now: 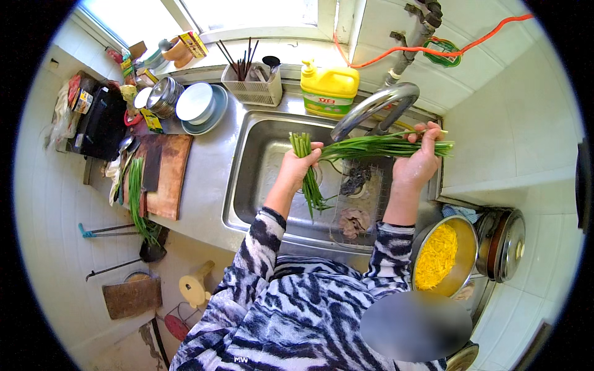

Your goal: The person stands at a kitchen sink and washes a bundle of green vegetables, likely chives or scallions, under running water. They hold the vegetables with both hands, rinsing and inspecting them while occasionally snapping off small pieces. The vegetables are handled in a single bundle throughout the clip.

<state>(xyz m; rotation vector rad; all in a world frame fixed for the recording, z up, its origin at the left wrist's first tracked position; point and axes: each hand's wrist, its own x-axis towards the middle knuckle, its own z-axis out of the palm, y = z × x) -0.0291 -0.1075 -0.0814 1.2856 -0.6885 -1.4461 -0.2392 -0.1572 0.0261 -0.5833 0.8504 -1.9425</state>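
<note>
Over the left part of a steel sink (260, 185), my left hand (298, 166) is closed round a bunch of green stalks, likely garlic chives (311, 188), whose cut ends point up and leaves hang down. My right hand (420, 155) grips the thick ends of a second bunch of chives (371, 146), held level below the curved faucet (378, 109). The tips of this bunch reach my left hand. Below lies a wire rack (359, 204) in the sink, with a dark scouring pad (356, 180) and a crumpled brownish cloth (354, 222) on it.
At the left, more chives (135, 195) and a cleaver (152, 169) lie on a wooden cutting board (174, 176). Bowls (195, 103), a utensil basket (253, 90) and a yellow detergent jug (329, 88) stand behind. A bowl of yellow shreds (436, 257) is at the right.
</note>
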